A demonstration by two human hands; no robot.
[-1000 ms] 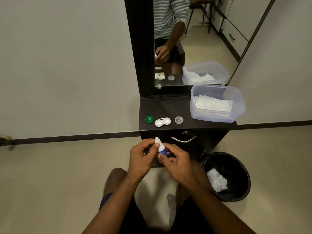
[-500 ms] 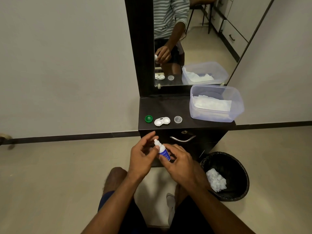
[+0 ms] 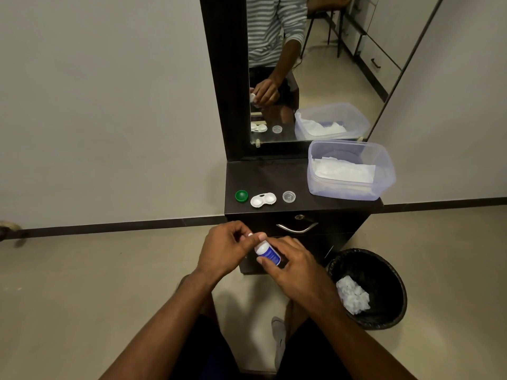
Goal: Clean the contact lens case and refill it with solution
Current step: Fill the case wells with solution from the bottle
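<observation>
Since half a second ago the left hand [image 3: 223, 249] has closed its fingers over the top of the solution bottle [image 3: 267, 252], so the white nozzle that showed before is now covered; only a small white bit peeks out between the fingertips. Whether that hand pinches the nozzle or a cap I cannot tell. The right hand [image 3: 295, 267] grasps the bottle's white and blue body from below and the right, thumb across its lower end, with the bottle tilted up toward the left hand. Both hands are in front of the dark cabinet's [image 3: 274, 176] front edge, level with its drawer handle [image 3: 297, 229].

On the cabinet top, near the front edge, the open white lens case [image 3: 262, 200] lies between a green cap [image 3: 241, 195] toward the front left corner and a clear cap [image 3: 289, 196] to its right, none touching. A clear plastic tub [image 3: 384, 182] holding white tissues [image 3: 343, 171] takes up the right side. On the floor to the right of the hands is a black bin [image 3: 395, 303] with a crumpled tissue [image 3: 352, 294] in it.
</observation>
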